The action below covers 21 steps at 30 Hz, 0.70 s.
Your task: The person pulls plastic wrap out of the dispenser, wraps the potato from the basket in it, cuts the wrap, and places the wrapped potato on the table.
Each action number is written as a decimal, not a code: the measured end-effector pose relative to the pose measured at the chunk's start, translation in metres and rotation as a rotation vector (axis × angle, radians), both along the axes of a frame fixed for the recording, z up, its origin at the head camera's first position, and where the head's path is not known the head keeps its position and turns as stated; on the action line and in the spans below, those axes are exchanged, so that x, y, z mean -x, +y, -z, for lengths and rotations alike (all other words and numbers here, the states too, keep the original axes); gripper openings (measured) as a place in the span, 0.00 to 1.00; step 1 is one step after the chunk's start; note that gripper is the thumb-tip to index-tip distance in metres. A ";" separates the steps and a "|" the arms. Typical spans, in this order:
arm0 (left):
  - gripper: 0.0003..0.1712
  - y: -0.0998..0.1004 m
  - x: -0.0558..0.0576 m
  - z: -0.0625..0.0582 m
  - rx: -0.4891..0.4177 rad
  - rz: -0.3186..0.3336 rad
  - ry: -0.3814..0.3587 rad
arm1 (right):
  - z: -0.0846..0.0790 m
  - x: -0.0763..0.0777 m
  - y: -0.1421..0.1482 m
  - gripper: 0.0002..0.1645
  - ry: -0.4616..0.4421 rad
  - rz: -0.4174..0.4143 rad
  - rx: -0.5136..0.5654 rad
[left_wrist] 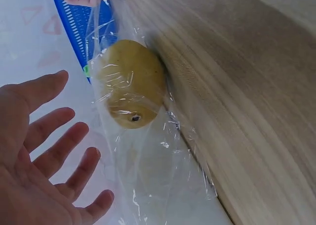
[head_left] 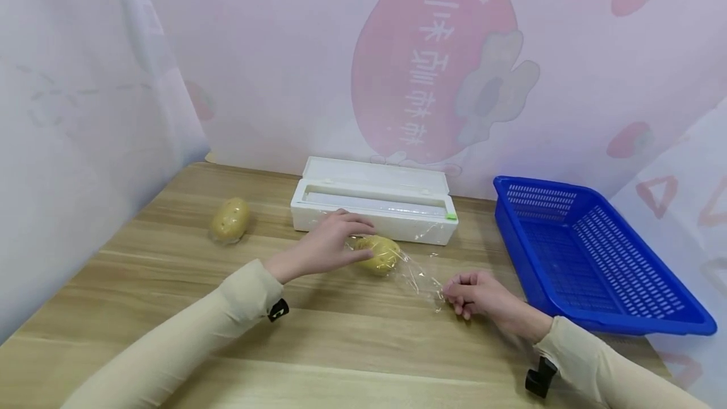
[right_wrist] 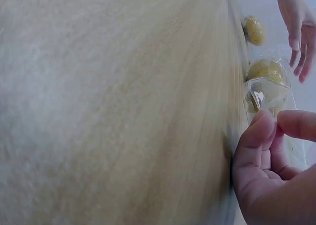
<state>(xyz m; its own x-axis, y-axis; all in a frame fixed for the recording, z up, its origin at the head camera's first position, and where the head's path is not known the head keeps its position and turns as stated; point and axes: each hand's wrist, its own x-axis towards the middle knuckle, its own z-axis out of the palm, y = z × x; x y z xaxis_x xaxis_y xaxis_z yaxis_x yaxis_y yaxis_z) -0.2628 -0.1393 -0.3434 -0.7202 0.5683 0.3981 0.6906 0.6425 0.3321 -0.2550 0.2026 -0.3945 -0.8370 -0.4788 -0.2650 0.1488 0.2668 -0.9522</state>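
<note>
A yellow potato [head_left: 379,255] lies on the table in front of a white box, with clear plastic film [left_wrist: 143,160] over and around it. My left hand [head_left: 332,242] is beside the potato, fingers spread and apart from it in the left wrist view. Between thumb and fingertips my right hand [head_left: 483,298] pinches one end of the film, which stretches from the potato toward the right. A second potato [head_left: 230,221], shiny with film, sits farther left on the table.
The white box [head_left: 375,226] stands at the back with its lid raised and a roll of film [head_left: 375,202] inside. A blue plastic basket [head_left: 522,257] is at the right. Patterned cloth [head_left: 272,81] hangs behind the wooden table [head_left: 318,346].
</note>
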 end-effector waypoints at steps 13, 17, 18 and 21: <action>0.24 0.006 0.013 0.014 0.119 -0.089 -0.050 | -0.011 0.005 -0.013 0.11 0.231 0.313 -0.100; 0.25 0.008 0.014 0.015 0.107 -0.095 -0.056 | -0.035 -0.003 -0.024 0.11 0.640 0.374 -0.208; 0.25 0.009 0.014 0.015 0.107 -0.095 -0.058 | -0.042 -0.007 -0.028 0.11 0.753 0.379 -0.219; 0.25 0.009 0.016 0.016 0.100 -0.099 -0.057 | -0.060 -0.020 -0.048 0.09 1.049 0.324 -0.176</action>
<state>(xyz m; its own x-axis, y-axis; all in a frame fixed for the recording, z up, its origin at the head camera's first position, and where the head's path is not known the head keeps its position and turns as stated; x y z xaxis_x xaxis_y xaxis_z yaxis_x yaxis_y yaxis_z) -0.2784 -0.1306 -0.3591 -0.7945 0.5280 0.2999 0.6040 0.7383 0.3002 -0.2351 0.1543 -0.3341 -0.7646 -0.2222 0.6050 -0.6210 0.5054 -0.5992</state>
